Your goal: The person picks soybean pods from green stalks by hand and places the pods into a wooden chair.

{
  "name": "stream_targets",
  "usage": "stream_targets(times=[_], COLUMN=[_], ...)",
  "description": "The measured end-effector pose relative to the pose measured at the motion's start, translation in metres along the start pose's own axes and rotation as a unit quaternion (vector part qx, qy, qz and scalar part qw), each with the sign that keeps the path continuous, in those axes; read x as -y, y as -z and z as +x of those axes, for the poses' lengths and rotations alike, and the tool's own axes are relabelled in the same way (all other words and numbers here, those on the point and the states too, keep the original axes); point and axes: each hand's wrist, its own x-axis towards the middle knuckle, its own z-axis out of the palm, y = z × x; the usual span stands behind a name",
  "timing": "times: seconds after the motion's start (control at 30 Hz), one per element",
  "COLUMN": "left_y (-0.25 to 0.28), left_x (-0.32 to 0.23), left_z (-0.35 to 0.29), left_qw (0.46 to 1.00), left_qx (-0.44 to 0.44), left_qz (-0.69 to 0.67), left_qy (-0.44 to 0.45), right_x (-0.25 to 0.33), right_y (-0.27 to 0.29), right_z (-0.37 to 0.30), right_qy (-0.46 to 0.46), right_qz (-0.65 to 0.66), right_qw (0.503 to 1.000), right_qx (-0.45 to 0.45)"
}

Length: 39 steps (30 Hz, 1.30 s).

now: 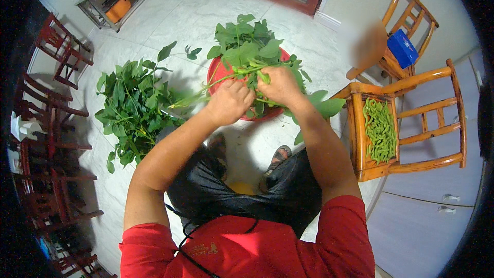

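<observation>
A leafy soybean plant (246, 46) lies across a red basin (214, 70), its stem running out to the left. My left hand (230, 103) is closed around that stem, over the basin's near left part. Just to its right, my right hand (280, 86) is closed with a green bean pod (264, 76) at its fingertips. Whether the pod is still attached to the stem cannot be made out. More leaves spread under and beyond both hands, hiding most of the basin's inside.
A heap of leafy plants (136, 105) lies on the floor at left. Picked green pods (380, 131) cover the seat of a wooden chair (358, 139) at right. Behind it, another chair holds a blue box (402, 48). Dark red chairs (54, 108) line the left side.
</observation>
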Motion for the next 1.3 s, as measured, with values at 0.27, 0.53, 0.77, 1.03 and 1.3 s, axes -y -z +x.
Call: stream_targets(times=[0.27, 0.53, 0.77, 1.03, 1.3], left_y=[0.007, 0.007, -0.003, 0.006, 0.002], left_x=[0.014, 0.035, 0.031, 0.023, 0.017], left_z=[-0.009, -0.017, -0.005, 0.007, 0.008], left_qw=[0.995, 0.912, 0.901, 0.911, 0.907], left_qx=[0.032, -0.087, -0.117, -0.106, -0.144], left_qz=[-0.001, -0.072, -0.130, -0.125, -0.147], left_qy=[0.092, 0.395, 0.396, 0.378, 0.367], right_x=[-0.078, -0.002, 0.024, 0.015, 0.022], right_y=[0.039, 0.064, 0.023, 0.006, 0.009], right_z=[0.023, 0.002, -0.005, 0.001, 0.000], right_qy=[-0.159, -0.185, -0.112, -0.109, -0.119], right_qz=[-0.154, 0.330, 0.259, 0.157, 0.212], right_qw=[0.942, 0.899, 0.958, 0.976, 0.964], right_qx=[-0.253, -0.221, -0.049, -0.107, -0.104])
